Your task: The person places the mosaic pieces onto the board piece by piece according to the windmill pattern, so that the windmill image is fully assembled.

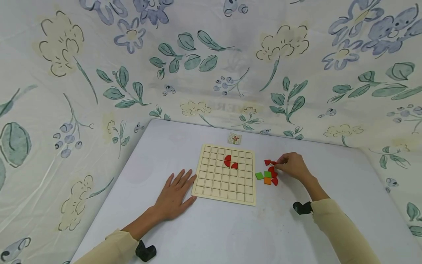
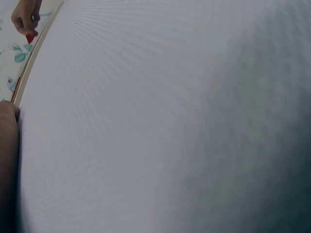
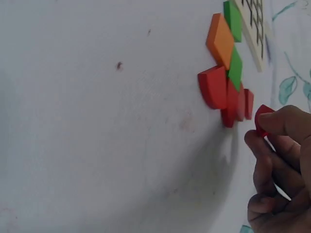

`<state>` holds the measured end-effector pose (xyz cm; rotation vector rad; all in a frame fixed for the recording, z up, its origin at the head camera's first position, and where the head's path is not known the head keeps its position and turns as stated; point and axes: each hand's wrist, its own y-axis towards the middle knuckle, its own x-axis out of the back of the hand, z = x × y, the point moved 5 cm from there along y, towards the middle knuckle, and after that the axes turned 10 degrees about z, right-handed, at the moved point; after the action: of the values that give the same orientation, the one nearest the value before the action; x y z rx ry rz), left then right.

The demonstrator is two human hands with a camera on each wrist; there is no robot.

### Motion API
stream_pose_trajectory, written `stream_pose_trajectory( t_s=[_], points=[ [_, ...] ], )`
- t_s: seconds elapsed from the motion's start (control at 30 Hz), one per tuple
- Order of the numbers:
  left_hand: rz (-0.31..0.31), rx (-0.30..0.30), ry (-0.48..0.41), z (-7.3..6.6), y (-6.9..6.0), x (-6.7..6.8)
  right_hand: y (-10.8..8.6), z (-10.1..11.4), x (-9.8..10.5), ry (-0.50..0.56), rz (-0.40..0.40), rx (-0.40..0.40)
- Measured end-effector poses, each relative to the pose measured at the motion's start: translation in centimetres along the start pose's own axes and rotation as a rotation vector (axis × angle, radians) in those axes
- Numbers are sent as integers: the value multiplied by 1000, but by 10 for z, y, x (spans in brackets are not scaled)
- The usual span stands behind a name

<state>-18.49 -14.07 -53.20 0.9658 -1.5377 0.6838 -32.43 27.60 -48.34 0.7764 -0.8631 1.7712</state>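
Step in hand: seemingly taking up one red piece for the grid; the next move would call for a steady pinch and careful turning, so its corner suits a cell.
Left hand (image 1: 176,195): lower centre-left of the frame, palm down on the white table (image 1: 224,234), fingers spread wide; it grips nothing, with fingertip and thumb tip at the board's left edge.
Orange square (image 1: 267,180): right of centre, near side of the loose cluster, against a green square (image 1: 267,174); another green square (image 1: 259,176) lies just left.
Loose red pieces (image 1: 275,181): along the cluster's right side, curved-edged, some overlapping; the exact count is unclear.
Right hand (image 1: 292,167): right of centre, thumb and forefinger narrowed to a pinch, the other fingers curled.
Held red piece (image 3: 262,120): between those fingertips, at the right edge of the right wrist view; it looks lifted off the table.
Grid board (image 1: 214,183): middle of the frame, most cells bare.
Placed red pieces (image 1: 227,164): upper middle of the board, two making a half-disc, a third at lower right.
Picture card (image 1: 234,138): beyond the board's far edge, bearing a small red figure on a grid.
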Motion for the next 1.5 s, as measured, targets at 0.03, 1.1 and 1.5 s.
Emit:
stream_pose_trajectory(
  t_s=[0.03,1.1,1.5],
  points=[
    [-2,0,2,0,0,0,0,2,0,8,-4,6],
    [-33,-11,-33,0,0,0,27,104,-40,-66,219,331],
    [-6,3,-7,-1,0,1,40,120,-54,-253,261,310]
  ],
)
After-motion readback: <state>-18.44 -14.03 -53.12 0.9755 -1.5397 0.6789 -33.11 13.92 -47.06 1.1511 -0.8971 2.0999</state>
